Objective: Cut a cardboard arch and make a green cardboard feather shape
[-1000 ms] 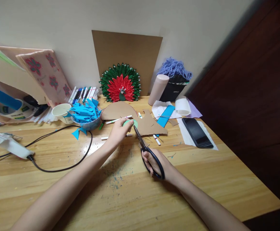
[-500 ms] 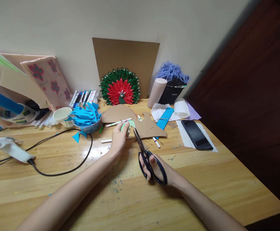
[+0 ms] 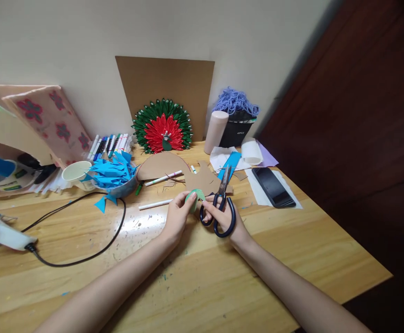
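Pinched between the thumb and fingers of my left hand (image 3: 178,214) is a small green piece (image 3: 198,194). My right hand (image 3: 227,217) has its fingers in the dark handles of the scissors (image 3: 224,187), whose metal blades point up and away from me. The index fingertip of my right hand is at the right edge of the green piece. Beyond both hands lie a torn brown cardboard piece (image 3: 203,178) and a rounded cardboard piece (image 3: 163,166), with a white marker (image 3: 163,178) near them.
A glue gun (image 3: 5,231) with a looping black cable is at the left. Blue pieces fill a bowl (image 3: 123,188). A red and green peacock craft (image 3: 163,127) leans on a cardboard sheet (image 3: 167,78). A phone (image 3: 273,187) lies right, near a pink bottle (image 3: 216,132).
The scissors have moved away from the green piece and now point up and to the right. My right hand has come closer to my left hand, and the view has shifted right.
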Tool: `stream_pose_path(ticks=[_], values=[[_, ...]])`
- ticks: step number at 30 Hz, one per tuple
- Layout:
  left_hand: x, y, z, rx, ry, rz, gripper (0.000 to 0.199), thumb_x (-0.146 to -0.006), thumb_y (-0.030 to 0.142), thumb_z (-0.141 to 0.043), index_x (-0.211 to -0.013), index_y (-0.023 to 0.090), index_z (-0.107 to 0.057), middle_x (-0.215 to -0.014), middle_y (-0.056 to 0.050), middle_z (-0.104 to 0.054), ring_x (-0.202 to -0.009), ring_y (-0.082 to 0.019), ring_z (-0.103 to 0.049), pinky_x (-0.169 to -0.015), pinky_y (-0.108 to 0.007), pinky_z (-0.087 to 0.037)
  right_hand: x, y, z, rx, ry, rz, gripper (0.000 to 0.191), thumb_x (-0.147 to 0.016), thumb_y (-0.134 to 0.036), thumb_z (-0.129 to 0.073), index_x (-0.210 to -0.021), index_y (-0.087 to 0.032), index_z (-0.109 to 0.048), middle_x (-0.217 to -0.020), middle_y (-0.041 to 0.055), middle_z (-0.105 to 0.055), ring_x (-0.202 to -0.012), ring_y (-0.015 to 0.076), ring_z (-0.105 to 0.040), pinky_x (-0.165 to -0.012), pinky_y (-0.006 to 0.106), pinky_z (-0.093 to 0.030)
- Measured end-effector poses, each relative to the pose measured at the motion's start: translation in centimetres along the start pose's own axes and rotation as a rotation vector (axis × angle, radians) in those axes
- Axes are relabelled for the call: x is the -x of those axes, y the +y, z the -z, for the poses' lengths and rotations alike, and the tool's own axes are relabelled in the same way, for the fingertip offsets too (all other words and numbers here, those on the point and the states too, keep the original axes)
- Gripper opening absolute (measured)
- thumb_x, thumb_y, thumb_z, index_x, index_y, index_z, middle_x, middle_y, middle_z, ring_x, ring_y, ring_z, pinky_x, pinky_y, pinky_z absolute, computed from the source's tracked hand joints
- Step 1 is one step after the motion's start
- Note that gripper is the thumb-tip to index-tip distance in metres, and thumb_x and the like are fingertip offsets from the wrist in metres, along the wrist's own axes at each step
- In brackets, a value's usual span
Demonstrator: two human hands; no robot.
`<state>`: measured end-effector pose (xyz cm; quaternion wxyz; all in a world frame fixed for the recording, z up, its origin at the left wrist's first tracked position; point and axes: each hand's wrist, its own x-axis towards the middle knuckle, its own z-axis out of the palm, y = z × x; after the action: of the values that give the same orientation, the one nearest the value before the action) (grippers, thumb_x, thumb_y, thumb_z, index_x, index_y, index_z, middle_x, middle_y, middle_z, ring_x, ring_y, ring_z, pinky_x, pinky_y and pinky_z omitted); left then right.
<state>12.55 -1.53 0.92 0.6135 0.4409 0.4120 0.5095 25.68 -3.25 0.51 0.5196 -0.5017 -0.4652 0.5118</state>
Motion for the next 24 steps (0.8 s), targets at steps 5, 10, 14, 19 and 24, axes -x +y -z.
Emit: stream_pose_path(ticks=[5,10,14,19,24], values=[[0.2,-0.2,-0.1,-0.024,-0.002,0.030,0.027,-0.074,0.040,-0.064,-0.083,0.015,-0.067,-0.076,-0.002,-0.064,-0.070,-0.012,-0.052,-0.067,-0.022,-0.039,0.2,-0.3,-0.1,0.027,0.004,0.014,0.037,-0.070,-0.049,-0.065,-0.080,-0.013,-0.059,-0.044,-0.0041,-0.052,-0.043,0.0129,-0.054,-0.051,0.026,-0.048],[0.3,-0.5,-0.2,0.041,-0.039,0.092,0.029,-0.073,0.041,-0.065,-0.082,0.014,-0.066,-0.074,-0.002,-0.063,-0.066,-0.012,-0.051,-0.062,-0.021,-0.039,0.1,-0.5,0.0,0.132,0.010,0.014,0.038,-0.065,-0.050,-0.069,-0.074,-0.014,-0.059,-0.045,-0.0022,-0.055,-0.042,0.0144,-0.056,-0.047,0.026,-0.047],[0.5,-0.4,-0.3,0.114,-0.070,0.132,0.027,-0.071,0.040,-0.067,-0.078,0.013,-0.064,-0.070,-0.002,-0.063,-0.063,-0.011,-0.053,-0.060,-0.021,-0.040,0.1,-0.7,0.0,0.141,0.020,0.013,0.037,-0.064,-0.049,-0.069,-0.072,-0.015,-0.058,-0.045,-0.0028,-0.055,-0.042,0.0139,-0.055,-0.047,0.025,-0.047],[0.6,0.3,-0.4,0.261,-0.200,0.206,0.025,-0.072,0.037,-0.066,-0.069,0.013,-0.060,-0.057,-0.001,-0.060,-0.052,-0.010,-0.053,-0.055,-0.021,-0.040,0.1,-1.0,-0.1,0.087,-0.037,-0.003,0.036,-0.064,-0.049,-0.069,-0.068,-0.016,-0.055,-0.043,-0.0045,-0.051,-0.041,0.0128,-0.053,-0.048,0.025,-0.047],[0.6,0.7,-0.2,0.297,-0.295,0.244,0.023,-0.074,0.034,-0.065,-0.070,0.012,-0.060,-0.056,-0.003,-0.060,-0.056,-0.013,-0.057,-0.059,-0.023,-0.041,-0.2,-0.9,0.2,0.078,-0.097,-0.032,0.038,-0.064,-0.051,-0.068,-0.068,-0.016,-0.053,-0.042,-0.0050,-0.051,-0.040,0.0131,-0.053,-0.047,0.026,-0.047]])
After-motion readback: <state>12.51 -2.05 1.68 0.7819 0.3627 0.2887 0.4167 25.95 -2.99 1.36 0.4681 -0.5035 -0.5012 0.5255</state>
